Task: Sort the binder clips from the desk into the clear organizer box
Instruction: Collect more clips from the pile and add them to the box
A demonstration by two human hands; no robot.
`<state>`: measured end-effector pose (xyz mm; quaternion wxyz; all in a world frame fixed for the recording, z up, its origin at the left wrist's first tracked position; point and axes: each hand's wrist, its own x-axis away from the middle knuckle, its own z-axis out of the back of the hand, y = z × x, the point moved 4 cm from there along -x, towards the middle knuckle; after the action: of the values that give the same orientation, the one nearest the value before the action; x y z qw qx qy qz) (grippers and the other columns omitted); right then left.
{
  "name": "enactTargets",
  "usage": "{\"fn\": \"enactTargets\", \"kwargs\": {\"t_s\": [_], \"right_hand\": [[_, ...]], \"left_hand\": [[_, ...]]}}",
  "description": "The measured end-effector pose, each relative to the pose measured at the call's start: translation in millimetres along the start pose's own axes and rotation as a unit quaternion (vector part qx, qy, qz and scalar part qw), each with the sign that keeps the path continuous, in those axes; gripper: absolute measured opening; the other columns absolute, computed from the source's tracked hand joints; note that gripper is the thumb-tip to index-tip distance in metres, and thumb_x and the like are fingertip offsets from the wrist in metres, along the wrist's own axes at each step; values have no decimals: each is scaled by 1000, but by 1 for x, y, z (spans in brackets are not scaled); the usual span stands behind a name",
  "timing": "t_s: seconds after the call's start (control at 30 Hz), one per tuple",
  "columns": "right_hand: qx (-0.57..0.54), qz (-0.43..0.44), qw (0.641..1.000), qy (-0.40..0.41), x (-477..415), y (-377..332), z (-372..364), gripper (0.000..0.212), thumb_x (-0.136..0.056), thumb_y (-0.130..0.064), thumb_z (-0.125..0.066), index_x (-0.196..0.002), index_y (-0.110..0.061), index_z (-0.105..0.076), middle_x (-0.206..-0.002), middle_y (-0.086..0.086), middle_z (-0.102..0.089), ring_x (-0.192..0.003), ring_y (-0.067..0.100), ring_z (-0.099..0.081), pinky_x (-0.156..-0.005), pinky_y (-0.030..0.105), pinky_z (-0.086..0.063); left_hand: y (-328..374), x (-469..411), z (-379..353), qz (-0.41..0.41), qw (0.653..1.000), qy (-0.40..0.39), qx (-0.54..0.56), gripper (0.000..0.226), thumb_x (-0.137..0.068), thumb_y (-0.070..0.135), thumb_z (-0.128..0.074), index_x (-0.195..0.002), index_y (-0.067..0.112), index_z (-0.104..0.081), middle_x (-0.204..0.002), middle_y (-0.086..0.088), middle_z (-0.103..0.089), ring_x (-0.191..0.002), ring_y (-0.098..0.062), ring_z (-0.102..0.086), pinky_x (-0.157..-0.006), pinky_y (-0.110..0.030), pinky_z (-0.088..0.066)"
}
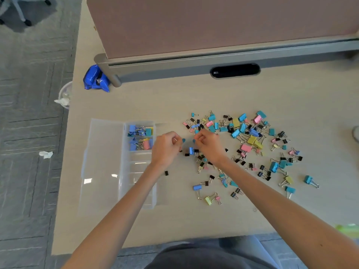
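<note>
We are mid-sort here, both hands working at the near-left edge of the clip pile (pixel 246 144), which spreads over the right half of the desk (pixel 174 101). Our left hand (pixel 166 147) is curled, thumb and forefinger pinched close, and a small teal bit shows right at its fingertips, so it looks to have hold of a small clip, though we cannot make out the clip itself. Our right hand (pixel 208 144) is curled the same way, with another teal bit at its fingertips, apparently pinching a second small clip; the fingers hide most of it. A blue clip (pixel 191 150) and a few small black ones lie on the desk just below and between the two hands.

The clear box (pixel 104 164) sits open to the left, lid folded out. Only its two far compartments (pixel 140 137) hold clips, blue, teal, pink and yellow mixed; the nearer ones look empty.

So we judge this the picking stage, with most of the pile left to go. Next we need to carry what we hold left over the box rim and drop each clip in the compartment that suits it, likely one of the empty near ones for small clips.
</note>
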<state>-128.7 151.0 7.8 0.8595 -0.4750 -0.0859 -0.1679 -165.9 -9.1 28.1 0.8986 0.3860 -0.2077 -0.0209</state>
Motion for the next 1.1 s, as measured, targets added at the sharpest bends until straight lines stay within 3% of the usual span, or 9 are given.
{"fn": "enactTargets", "kwargs": {"t_s": [0.07,0.4,0.57,0.73,0.83,0.9,1.0,1.1], "right_hand": [[15,-4,1000,5,2,14,19,9,-89,-6,-56,-87,-11,-62,-71,-4,-60,-63,7,-54,-60,21,-46],[42,-23,998,49,1,86,115,8,-90,-10,-58,-86,-16,-60,-73,-6,-61,-67,10,-57,-60,23,-45],[96,-9,993,69,1,117,156,12,-89,-3,-54,-89,-13,-60,-83,-3,-59,-69,14,-56,-55,21,-41],[130,-14,989,72,-2,144,181,25,-81,10,-47,-94,-7,-59,-103,5,-58,-88,22,-57,-70,36,-51],[134,-7,989,69,-2,155,189,26,-80,10,-48,-96,-7,-60,-104,5,-56,-89,24,-58,-72,40,-52],[129,-11,989,70,-1,161,192,27,-81,9,-47,-97,-8,-61,-105,4,-57,-89,24,-59,-70,40,-53],[117,-15,990,74,0,166,195,27,-82,8,-47,-97,-8,-62,-104,3,-57,-87,22,-60,-68,38,-53],[114,-8,990,79,2,170,197,26,-82,8,-47,-95,-9,-62,-103,3,-58,-79,18,-56,-66,35,-51]], "left_hand": [[15,-2,-18,-13,1000,-6,-1,12,-87,19,-61,-76,19,-65,-65,1,-69,-58,-20,-64,-65,-39,-55],[78,-7,-105,-37,996,-25,-80,12,-93,21,-58,-92,16,-69,-74,5,-68,-61,-15,-63,-51,-28,-45],[101,-19,-144,-94,991,-25,-93,14,-90,11,-58,-100,14,-67,-95,5,-69,-77,-8,-62,-67,-29,-54],[124,-30,-173,-161,976,-18,-142,27,-86,4,-62,-111,16,-62,-112,2,-61,-82,-8,-62,-65,-27,-55],[138,-35,-190,-202,960,-52,-185,35,-88,9,-63,-122,17,-58,-117,1,-53,-79,-6,-53,-52,-15,-42],[144,-39,-201,-217,947,-67,-227,38,-90,21,-63,-126,16,-56,-114,1,-51,-89,-9,-52,-51,-12,-32],[151,-44,-214,-200,939,-38,-276,42,-89,40,-60,-121,13,-54,-111,-1,-55,-98,-16,-55,-54,-19,-35],[158,-46,-227,-180,940,-17,-288,45,-86,43,-62,-115,10,-52,-106,-3,-57,-97,-19,-55,-57,-25,-37]]}}
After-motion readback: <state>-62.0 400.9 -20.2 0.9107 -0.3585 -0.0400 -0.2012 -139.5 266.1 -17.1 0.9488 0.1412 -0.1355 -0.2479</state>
